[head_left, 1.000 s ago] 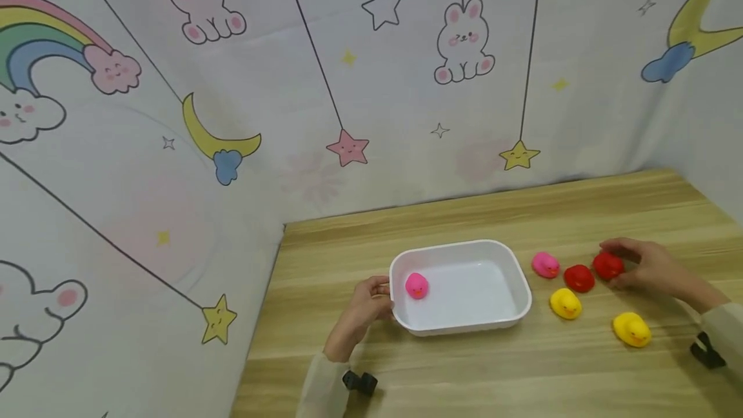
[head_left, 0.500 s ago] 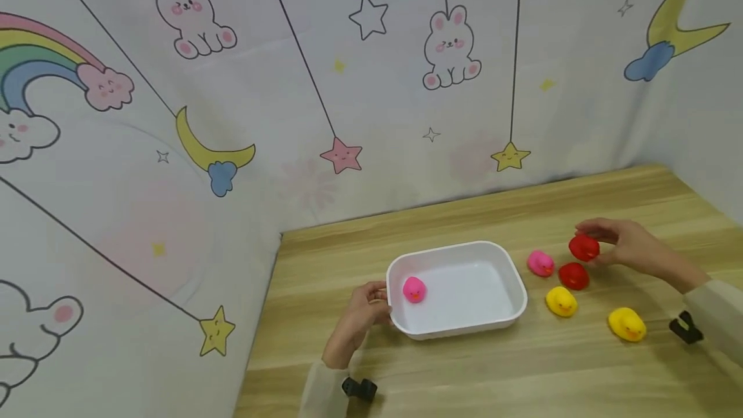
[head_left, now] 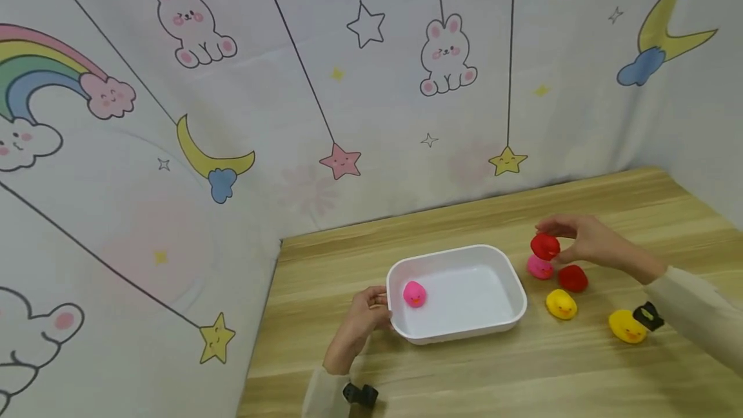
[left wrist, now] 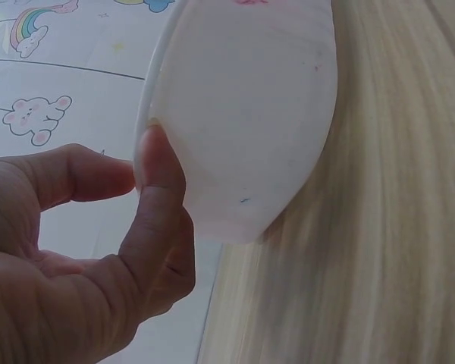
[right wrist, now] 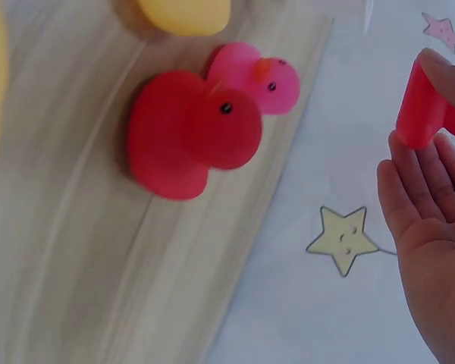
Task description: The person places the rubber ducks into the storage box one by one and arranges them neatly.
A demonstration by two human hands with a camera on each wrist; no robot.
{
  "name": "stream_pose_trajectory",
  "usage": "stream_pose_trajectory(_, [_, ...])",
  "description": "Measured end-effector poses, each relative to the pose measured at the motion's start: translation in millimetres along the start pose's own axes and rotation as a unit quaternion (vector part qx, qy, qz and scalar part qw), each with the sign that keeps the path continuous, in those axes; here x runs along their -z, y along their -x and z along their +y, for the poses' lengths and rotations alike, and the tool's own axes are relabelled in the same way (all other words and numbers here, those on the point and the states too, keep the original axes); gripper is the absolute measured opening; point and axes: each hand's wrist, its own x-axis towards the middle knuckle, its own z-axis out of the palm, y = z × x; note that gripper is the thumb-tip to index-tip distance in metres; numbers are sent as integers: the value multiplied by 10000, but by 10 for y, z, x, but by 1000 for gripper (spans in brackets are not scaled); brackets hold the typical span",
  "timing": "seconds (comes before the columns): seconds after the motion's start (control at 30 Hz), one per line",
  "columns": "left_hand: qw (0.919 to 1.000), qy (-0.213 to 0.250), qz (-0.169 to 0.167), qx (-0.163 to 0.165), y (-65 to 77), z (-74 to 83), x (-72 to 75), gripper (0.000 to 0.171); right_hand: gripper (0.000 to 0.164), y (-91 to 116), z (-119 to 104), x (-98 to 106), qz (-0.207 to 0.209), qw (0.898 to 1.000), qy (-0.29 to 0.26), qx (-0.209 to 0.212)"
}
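My left hand (head_left: 361,324) is at the left end of a white plastic tray (head_left: 429,333), pinching its rim between thumb and finger; the left wrist view shows the fingers (left wrist: 158,178) against the tray's end wall (left wrist: 243,136). Inside the tray sits a pink rubber duck (head_left: 415,294). With thumb and fingertips, my right hand (head_left: 600,249) holds a red rubber duck (head_left: 545,246) up off the table, partly seen in the right wrist view. In the head view it overlaps a second pink duck (head_left: 540,268). Another red duck (head_left: 573,278) stands on the table beside that one.
Two yellow ducks, a nearer-left yellow duck (head_left: 561,304) and a right-hand yellow duck (head_left: 627,326), lie right of the tray. The wooden table (head_left: 464,382) meets a patterned cloth wall (head_left: 395,186) at its back edge.
My right hand has lifted the red duck off the table and carried it left, from beyond the other red duck to over the pink one. The left hand stays at the tray.
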Motion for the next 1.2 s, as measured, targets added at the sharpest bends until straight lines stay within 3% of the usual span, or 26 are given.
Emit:
stream_pose_trajectory(0.4, [10000, -3, 46, 69, 55, -14, 47, 59, 63, -313, -374, -226, -417, 9987, -289, 48])
stream_pose_trajectory(0.63, [10000, -38, 73, 17, 97, 3, 68, 59, 61, -524, -578, -309, -575, 9973, -164, 426])
stream_pose_trajectory(0.93, [9999, -120, 91, 55, 94, 20, 100, 58, 58, -676, -792, -411, -763, 9942, -199, 726])
stream_pose_trajectory(1.2, [9999, -12, -132, 34, 75, 44, 43, 56, 58, -738, -895, -567, -852, 9917, -554, 787])
